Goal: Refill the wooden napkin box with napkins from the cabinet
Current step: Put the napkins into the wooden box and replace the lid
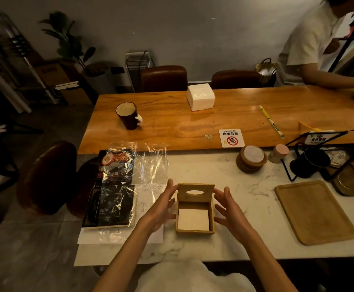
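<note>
Right, two surfaces here: a long wooden bench (172,123) at the back and a white marble bench (235,239) nearest us, its right end cut off by the frame. Over on the far right a second person (311,45) leans on the wood, head out of shot. Next in size, a wooden tray (315,211) sits bare on the marble, and to the left a dark menu board (110,203) lies under crinkled clear plastic wrap (142,163); its print is too dim to read. Back on the wood, a white napkin pack (200,96) stands well apart from the wooden napkin box (195,209), which sits front and centre on the marble, hinged lid (195,192) tipped up with its oval slot showing, a low white stack of napkins (193,219) inside. A dark mug (128,115) is left of the pack. The small sign (231,138) reads "NO SMOKING", upside down to us. Now the hands: left hand (161,207) and right hand (231,209) flank the box, palms facing in, fingers spread and loose, holding nothing. Whether the left fingertips touch the lid edge, I can't tell.
</note>
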Demonstrator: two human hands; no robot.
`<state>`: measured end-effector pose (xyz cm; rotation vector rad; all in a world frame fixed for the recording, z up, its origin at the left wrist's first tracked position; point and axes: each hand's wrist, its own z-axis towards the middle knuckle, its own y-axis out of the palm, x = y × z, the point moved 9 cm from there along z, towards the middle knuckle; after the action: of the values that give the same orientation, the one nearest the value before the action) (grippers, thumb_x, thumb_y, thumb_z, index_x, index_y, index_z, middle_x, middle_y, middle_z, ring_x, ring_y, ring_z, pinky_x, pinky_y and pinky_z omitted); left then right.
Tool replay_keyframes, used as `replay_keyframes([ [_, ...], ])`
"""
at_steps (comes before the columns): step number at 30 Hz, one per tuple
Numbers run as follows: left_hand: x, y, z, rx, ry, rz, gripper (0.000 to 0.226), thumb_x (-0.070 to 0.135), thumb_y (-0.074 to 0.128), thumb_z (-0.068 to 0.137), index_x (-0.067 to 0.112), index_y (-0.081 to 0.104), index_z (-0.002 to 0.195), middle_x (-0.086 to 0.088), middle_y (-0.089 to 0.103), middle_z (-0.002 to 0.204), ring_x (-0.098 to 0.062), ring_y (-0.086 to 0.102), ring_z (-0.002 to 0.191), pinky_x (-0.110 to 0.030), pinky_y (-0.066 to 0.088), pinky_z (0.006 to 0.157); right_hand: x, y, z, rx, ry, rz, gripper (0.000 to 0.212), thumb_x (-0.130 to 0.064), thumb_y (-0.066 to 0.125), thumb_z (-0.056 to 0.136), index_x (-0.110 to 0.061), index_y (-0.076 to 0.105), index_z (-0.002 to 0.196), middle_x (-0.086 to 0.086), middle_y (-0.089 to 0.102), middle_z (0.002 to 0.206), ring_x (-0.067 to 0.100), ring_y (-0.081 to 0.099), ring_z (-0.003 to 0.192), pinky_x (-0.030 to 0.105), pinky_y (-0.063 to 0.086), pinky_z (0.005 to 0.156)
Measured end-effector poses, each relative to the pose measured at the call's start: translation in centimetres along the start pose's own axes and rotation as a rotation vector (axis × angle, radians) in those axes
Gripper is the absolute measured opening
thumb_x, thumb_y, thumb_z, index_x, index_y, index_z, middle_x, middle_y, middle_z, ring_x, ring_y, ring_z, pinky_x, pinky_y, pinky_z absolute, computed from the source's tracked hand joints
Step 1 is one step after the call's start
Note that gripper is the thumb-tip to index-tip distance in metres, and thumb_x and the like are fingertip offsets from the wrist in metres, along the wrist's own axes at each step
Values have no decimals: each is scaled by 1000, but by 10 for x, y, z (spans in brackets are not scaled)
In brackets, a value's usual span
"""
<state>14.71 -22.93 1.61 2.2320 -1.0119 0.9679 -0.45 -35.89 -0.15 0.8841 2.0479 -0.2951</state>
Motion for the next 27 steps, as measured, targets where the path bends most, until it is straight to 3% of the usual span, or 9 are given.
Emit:
replay_keyframes([
  [2,0,-3,2,-8,-8,-4,56,62,35,95,27,62,129,1,42,151,-23,32,142,-55,39,106,-3,0,3,-3,27,9,60,-68,32,91,-31,56,131,0,41,150,25,31,141,55,34,110],
  [4,1,-6,1,7,44,43,34,44,51,96,23,73,112,4,58,134,-17,45,130,-42,44,102,-6,0,2,-6,-14,-66,45,-60,47,90,-28,63,117,-5,53,136,20,42,133,49,39,107],
  [6,-9,-7,1,7,97,61,29,20,62,94,28,67,122,6,56,132,-15,49,123,-28,47,94,-2,0,0,-35,-75,-122,27,-45,60,90,-37,63,115,-8,54,133,21,43,133,45,40,106],
  [9,-36,-7,5,19,122,106,72,-1,62,91,29,32,149,8,37,144,-12,37,135,-29,45,103,13,-6,0,-19,-144,-237,63,-30,69,88,-47,37,140,-9,33,149,21,31,141,44,34,112],
  [11,-50,-5,7,51,151,169,75,-6,59,91,20,23,151,-2,31,154,-16,33,141,-39,35,114,26,-8,-1,22,-114,-257,82,-28,72,86,-42,21,149,3,27,156,26,28,144,44,34,112],
  [15,-64,-5,13,92,134,196,73,-8,56,92,8,19,152,-14,32,155,-24,34,142,-43,34,115,44,-10,3,68,-66,-242,87,-27,73,84,-38,19,151,13,26,159,31,31,143,44,37,109],
  [20,-67,-5,16,100,134,176,63,0,56,95,11,28,150,-9,42,149,-20,44,135,-27,44,105,47,-9,4,76,-63,-287,76,-33,66,89,-32,23,152,10,27,158,29,33,143,42,38,108],
  [23,-70,-8,14,136,65,15,54,16,54,99,18,35,149,-5,46,148,-19,47,133,-36,41,110,48,-10,0,95,-49,-245,60,-42,55,93,-32,32,148,6,37,154,25,40,138,44,39,110],
  [27,-78,5,15,2,0,-127,61,38,61,91,32,37,146,1,52,145,-19,53,130,-45,40,111,47,2,-8,40,17,-68,41,-39,48,98,-31,46,139,-4,61,131,7,61,111,19,55,76],
])
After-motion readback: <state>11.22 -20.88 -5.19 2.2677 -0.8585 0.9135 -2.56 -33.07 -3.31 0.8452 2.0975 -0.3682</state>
